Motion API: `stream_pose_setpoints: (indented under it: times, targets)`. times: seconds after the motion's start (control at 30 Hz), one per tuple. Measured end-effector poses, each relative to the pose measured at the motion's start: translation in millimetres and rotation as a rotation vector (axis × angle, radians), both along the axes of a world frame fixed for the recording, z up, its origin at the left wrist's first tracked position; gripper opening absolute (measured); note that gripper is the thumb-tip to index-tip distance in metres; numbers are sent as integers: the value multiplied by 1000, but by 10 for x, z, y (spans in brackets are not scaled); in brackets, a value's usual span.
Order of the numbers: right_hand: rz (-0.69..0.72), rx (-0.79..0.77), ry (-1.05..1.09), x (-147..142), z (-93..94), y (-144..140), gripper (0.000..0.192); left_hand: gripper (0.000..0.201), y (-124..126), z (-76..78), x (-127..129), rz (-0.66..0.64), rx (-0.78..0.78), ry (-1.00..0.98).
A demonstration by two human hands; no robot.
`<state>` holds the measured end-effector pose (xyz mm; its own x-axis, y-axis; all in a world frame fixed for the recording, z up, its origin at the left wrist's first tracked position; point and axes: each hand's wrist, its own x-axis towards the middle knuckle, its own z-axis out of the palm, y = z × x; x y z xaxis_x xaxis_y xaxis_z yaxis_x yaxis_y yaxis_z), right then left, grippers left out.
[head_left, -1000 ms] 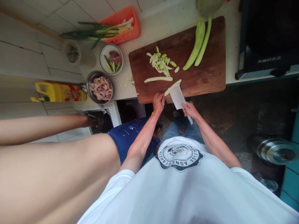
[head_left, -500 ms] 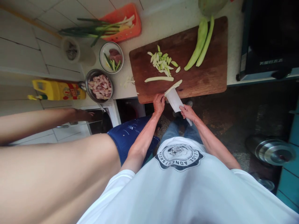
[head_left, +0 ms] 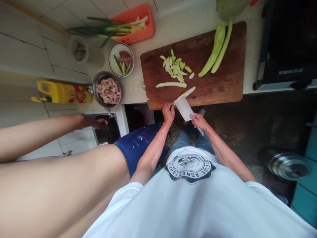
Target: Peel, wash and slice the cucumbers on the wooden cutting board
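In the head view my right hand [head_left: 198, 121] is closed around the handle of a cleaver [head_left: 183, 109]. The broad blade lies against a pale green gourd strip [head_left: 188, 93] at the near edge of a wooden cutting board [head_left: 223, 89]. My left hand [head_left: 168, 112] pinches the strip's near end, just left of the blade. A second strip [head_left: 170, 85] lies farther in, below a heap of slanted cut pieces [head_left: 174, 67]. Two long green gourd pieces [head_left: 214, 49] rest on the board's right side.
Left of the board stand a metal bowl of raw meat chunks [head_left: 109, 91], a white bowl [head_left: 110, 66], an orange basket with scallions [head_left: 151, 28] and a yellow oil jug [head_left: 69, 93]. A black appliance [head_left: 284, 49] is at right. Another person's arm [head_left: 49, 130] reaches in close on the left.
The view has shifted slightly, so the counter items appear a little farther right. Both my hands keep their holds at the strip. The other person's hand has moved slightly right.
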<state>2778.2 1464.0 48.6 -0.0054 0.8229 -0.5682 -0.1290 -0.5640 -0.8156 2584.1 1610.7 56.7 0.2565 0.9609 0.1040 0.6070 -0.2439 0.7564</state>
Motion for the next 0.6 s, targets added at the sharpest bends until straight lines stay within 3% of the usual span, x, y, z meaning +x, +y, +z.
stream_pose_setpoints:
  times: [0.23, 0.4, 0.5, 0.6]
  targets:
    - [77, 9, -37, -32, 46, 39, 51, 27, -42, 74, 42, 194, 0, -6]
    - [137, 65, -87, 89, 130, 93, 49, 34, 259, 174, 180, -11, 27, 83]
    - [185, 78, -125, 199, 189, 138, 48, 33, 432, 178, 261, -128, -68, 42]
    - [248, 73, -163, 320, 267, 194, 48, 36, 512, 154, 299, -86, -205, -79]
